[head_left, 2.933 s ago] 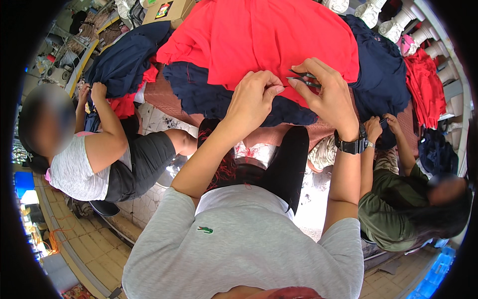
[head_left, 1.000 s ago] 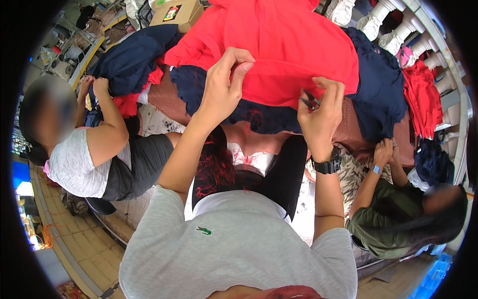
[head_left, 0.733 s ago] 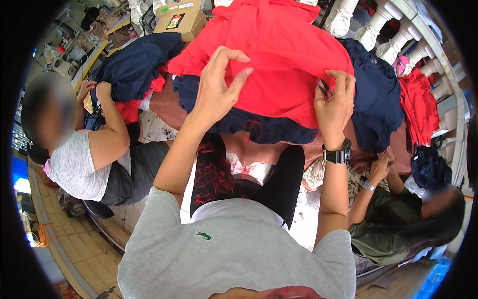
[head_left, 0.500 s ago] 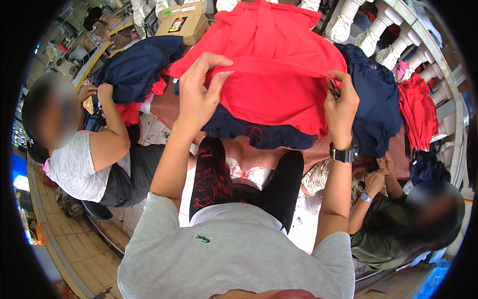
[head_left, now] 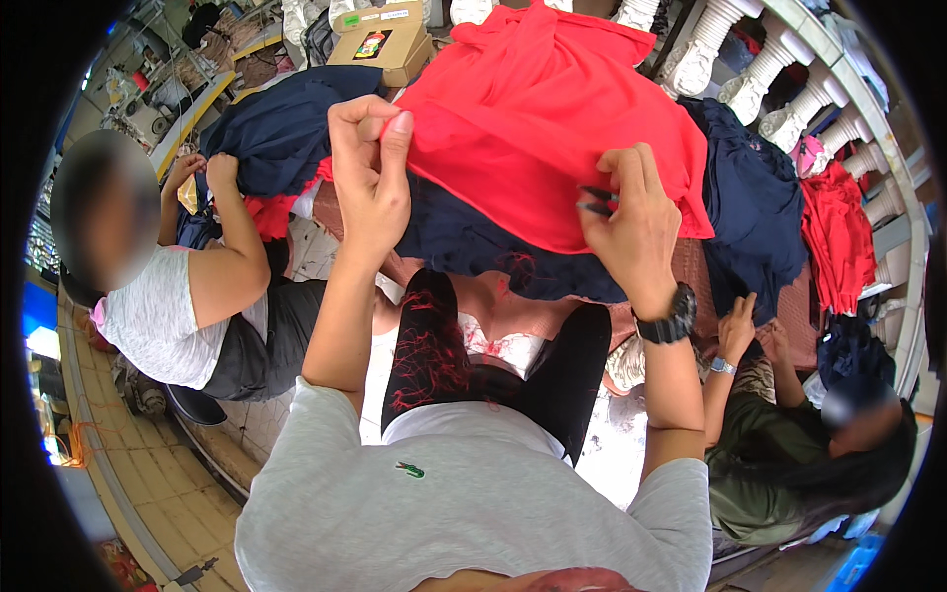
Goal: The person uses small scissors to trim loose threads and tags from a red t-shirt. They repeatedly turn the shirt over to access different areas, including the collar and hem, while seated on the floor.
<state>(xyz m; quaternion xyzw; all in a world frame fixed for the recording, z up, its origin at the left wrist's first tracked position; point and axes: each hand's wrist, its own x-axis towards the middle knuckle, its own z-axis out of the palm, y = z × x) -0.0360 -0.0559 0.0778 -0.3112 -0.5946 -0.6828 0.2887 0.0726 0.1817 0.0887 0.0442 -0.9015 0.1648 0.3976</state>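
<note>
A large piece of red fabric (head_left: 552, 118) lies over the pile in front of me. Thumb and fingers of my left hand (head_left: 367, 183) pinch its left edge and hold it raised. Over the fabric's lower right part, my right hand (head_left: 636, 219) is curled around small dark thread snips (head_left: 596, 200), whose two short blades point left. Most of the snips is hidden in the palm. Dark navy fabric (head_left: 464, 242) lies beneath the red one, with loose red threads on it. More red threads (head_left: 429, 345) cling to my black trouser leg.
Co-workers sit on my left (head_left: 158, 316) and right (head_left: 789, 464), their hands at navy cloth. A cardboard box (head_left: 380, 49) stands at the back. White balusters (head_left: 695, 59) line the far right, near a red garment (head_left: 837, 232) and a navy pile (head_left: 750, 187).
My right hand has let go of the fabric's upper right edge and moved left and down with the snips. The stretched edge has dropped; my left hand still holds its side.
</note>
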